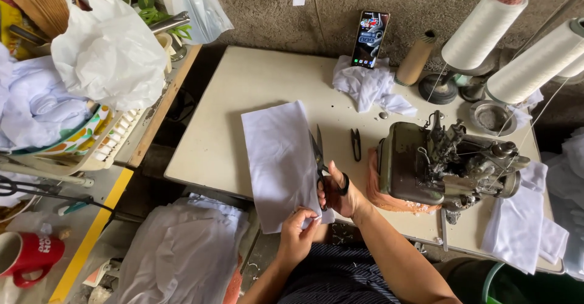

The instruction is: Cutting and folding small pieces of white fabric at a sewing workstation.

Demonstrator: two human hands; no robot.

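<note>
- The right hand is closed through the handles of black scissors, blades pointing away from the person along the right edge of the white cloth.
- The left hand pinches the cloth's near right corner between thumb and fingers; the cloth lies flat on the table, just left of the sewing machine, its near end hanging past the table edge.
- Risk, as I judge it: the left fingertips sit close to the scissor handles and the cut line, so a slip could nick them.
- The cloth is held at one corner only; it may slide or bunch, sending the cut off line.
- The overhanging end could drag the piece off the table.
- The small snips, between the cloth and the machine, could be knocked by the right wrist.
- Hard to tell: whether the blades are open or shut, and whether they lie over the cloth or beside it.
- The right palm is hidden by the handles; the machine's needle area is too cluttered to read.
- The thread cones beyond the machine are cut off at the frame edge.
</note>
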